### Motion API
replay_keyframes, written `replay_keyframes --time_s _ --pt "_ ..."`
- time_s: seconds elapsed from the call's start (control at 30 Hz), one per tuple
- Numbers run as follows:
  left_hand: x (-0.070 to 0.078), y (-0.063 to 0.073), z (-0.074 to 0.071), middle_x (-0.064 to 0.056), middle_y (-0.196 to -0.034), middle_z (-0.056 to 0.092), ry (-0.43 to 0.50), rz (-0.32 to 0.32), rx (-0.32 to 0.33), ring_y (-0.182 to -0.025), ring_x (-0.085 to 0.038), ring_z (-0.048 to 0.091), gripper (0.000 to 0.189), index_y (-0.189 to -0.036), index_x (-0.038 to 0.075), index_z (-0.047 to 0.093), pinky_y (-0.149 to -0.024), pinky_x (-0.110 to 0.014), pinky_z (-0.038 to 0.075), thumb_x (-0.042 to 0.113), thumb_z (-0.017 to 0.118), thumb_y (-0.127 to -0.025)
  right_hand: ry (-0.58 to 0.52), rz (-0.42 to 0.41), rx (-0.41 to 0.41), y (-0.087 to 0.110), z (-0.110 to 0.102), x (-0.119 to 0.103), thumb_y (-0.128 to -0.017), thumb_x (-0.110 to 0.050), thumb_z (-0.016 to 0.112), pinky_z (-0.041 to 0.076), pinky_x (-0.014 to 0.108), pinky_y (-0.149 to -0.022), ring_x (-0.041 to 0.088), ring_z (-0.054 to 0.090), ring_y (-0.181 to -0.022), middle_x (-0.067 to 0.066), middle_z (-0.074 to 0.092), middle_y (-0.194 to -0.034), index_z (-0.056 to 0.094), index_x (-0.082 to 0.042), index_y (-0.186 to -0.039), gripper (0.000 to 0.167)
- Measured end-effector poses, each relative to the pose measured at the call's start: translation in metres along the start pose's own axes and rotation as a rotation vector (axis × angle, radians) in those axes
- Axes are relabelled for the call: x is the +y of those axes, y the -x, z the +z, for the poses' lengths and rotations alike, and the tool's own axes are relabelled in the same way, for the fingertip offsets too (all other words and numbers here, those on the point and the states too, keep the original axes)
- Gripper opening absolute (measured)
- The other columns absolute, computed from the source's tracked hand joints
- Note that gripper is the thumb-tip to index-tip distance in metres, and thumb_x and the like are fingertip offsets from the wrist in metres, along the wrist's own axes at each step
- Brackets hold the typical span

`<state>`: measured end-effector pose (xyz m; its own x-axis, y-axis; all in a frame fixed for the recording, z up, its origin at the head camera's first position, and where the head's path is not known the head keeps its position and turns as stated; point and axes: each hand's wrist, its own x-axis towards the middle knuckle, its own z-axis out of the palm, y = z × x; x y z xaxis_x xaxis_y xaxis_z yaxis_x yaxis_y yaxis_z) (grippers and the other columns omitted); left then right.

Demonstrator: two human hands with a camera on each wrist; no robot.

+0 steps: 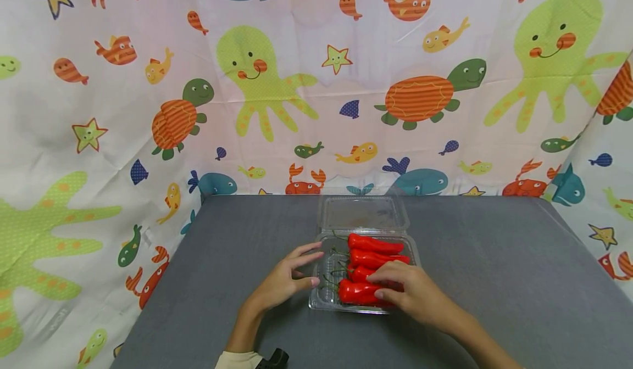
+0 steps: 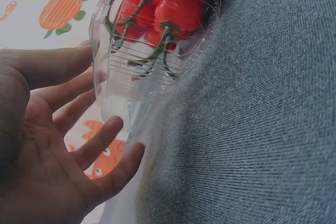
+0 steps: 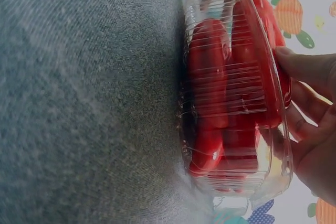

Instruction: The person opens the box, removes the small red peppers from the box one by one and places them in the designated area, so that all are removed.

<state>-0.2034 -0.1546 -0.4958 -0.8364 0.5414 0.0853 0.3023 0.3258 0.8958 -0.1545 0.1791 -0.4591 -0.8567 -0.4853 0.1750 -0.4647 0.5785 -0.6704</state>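
A clear plastic clamshell container [image 1: 323, 302] sits on the table with its lid [image 1: 363, 212] laid back. Several long red peppers lie in it side by side, their green stems [image 2: 167, 38] pointing left. My right hand [image 1: 420, 292] reaches over the container's right side and pinches the front red pepper [image 1: 353, 292], thumb on its near side and fingertips at its far side. In the right wrist view the thumb [image 3: 302, 66] presses on the red skin above the rim. At the container's left edge, my left hand [image 1: 282, 281] is spread with fingers extended, its fingertips right by the clear wall.
A grey cloth-covered table [image 1: 252, 231] stretches to both sides of the container. Behind and at the sides hangs a white curtain [image 1: 296, 50] printed with sea animals. A dark strap device [image 1: 277, 358] is on the left wrist, below a cream sleeve [image 1: 237, 359].
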Motion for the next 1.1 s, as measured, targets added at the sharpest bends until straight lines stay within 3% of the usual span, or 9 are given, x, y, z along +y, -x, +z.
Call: replay_keyframes --time_s 0.13,0.3,0.5,0.73,1.1 --pt "-0.001 0.0 0.0 -0.003 -0.17 0.037 -0.006 0.0 0.003 -0.154 -0.035 0.036 0.06 -0.154 0.008 0.056 -0.106 -0.063 0.048 0.017 0.075 -0.098 0.014 -0.027 0.031 0.002 -0.001 0.0 -0.09 -0.02 0.085 0.058 0.048 -0.099 0.018 0.068 -0.113 -0.012 0.076 -0.116 0.081 -0.023 -0.121 0.032" --pt "0.0 0.0 0.0 -0.003 -0.17 0.037 0.002 -0.001 0.002 -0.154 -0.034 0.036 0.061 -0.154 0.007 0.056 -0.106 -0.061 0.049 0.018 0.076 -0.098 0.018 -0.023 0.012 0.002 -0.004 -0.001 -0.091 -0.021 0.085 0.059 0.042 -0.096 0.017 0.066 -0.111 -0.014 0.075 -0.113 0.081 -0.026 -0.116 0.026" --pt "0.0 0.002 -0.001 -0.004 -0.17 0.037 -0.001 0.005 -0.002 -0.154 -0.035 0.036 0.06 -0.154 0.007 0.055 -0.106 -0.062 0.048 0.018 0.075 -0.099 -0.024 0.018 -0.047 0.001 -0.008 -0.001 -0.093 -0.026 0.083 0.059 0.037 -0.093 0.017 0.065 -0.11 -0.013 0.074 -0.114 0.078 -0.028 -0.114 0.022" --pt "-0.001 0.001 -0.001 -0.004 -0.17 0.037 0.005 0.01 -0.004 -0.154 -0.034 0.036 0.061 -0.155 0.007 0.055 -0.106 -0.063 0.048 0.019 0.075 -0.099 -0.112 0.118 -0.104 0.0 -0.011 -0.003 -0.093 -0.024 0.083 0.057 0.025 -0.078 0.018 0.063 -0.097 -0.01 0.074 -0.107 0.079 -0.026 -0.114 0.022" --pt "-0.001 0.001 0.0 -0.007 -0.171 0.036 0.001 0.006 -0.002 -0.154 -0.033 0.037 0.061 -0.155 0.007 0.054 -0.106 -0.062 0.049 0.013 0.075 -0.098 -0.139 0.156 -0.138 -0.001 -0.014 -0.006 -0.093 -0.025 0.082 0.057 0.026 -0.077 0.02 0.062 -0.096 -0.008 0.071 -0.102 0.077 -0.025 -0.107 0.014"
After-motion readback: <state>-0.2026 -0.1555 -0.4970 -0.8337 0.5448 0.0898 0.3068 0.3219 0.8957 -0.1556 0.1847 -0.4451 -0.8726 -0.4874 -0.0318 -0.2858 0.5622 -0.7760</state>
